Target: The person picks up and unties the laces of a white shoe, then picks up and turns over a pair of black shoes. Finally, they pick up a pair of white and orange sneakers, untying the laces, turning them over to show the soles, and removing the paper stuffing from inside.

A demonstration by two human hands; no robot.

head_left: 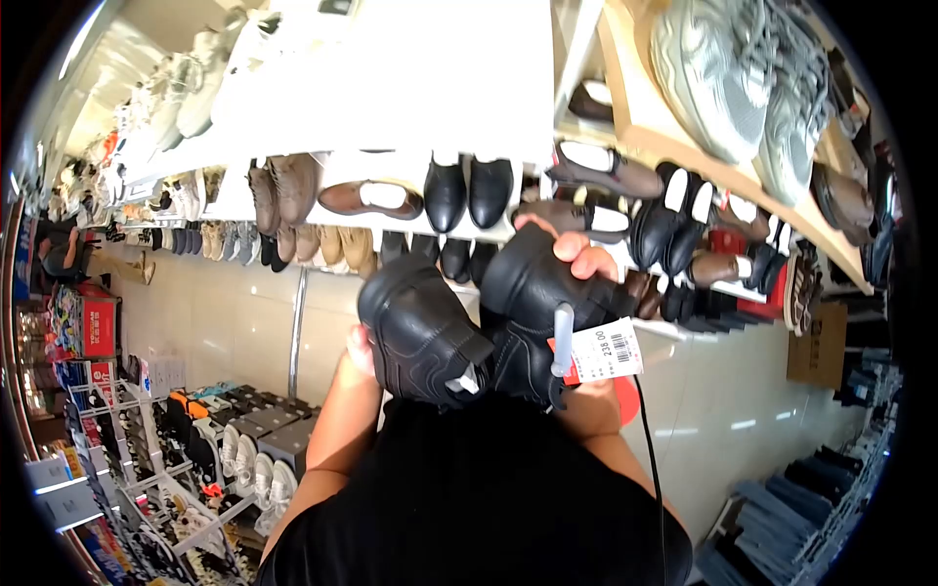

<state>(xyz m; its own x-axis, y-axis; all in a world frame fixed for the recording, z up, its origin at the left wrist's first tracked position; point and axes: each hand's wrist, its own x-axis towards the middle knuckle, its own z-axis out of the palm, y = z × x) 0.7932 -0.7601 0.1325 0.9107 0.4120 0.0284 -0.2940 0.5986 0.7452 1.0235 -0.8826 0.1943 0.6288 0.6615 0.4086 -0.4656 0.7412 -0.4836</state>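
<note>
Two black leather shoes are held up before my chest, toes and soles tilted at angles. My left hand (pixel 361 353) grips the left black shoe (pixel 422 327) from its outer side; most of its fingers are hidden behind the shoe. Over the top of the right black shoe (pixel 532 278) curl the fingers of my right hand (pixel 584 258), closed around it. A white and red price tag (pixel 603 352) hangs from this shoe by a pale plastic loop (pixel 563 340). The two shoes sit side by side, nearly touching.
Ahead, a white display shelf (pixel 391 107) carries black dress shoes (pixel 467 192) and brown shoes. Large grey sneakers (pixel 718 78) stand on a wooden shelf (pixel 674 146) at upper right. Lower left are shoe racks with white sneakers (pixel 259 469); folded jeans (pixel 787 523) lie lower right.
</note>
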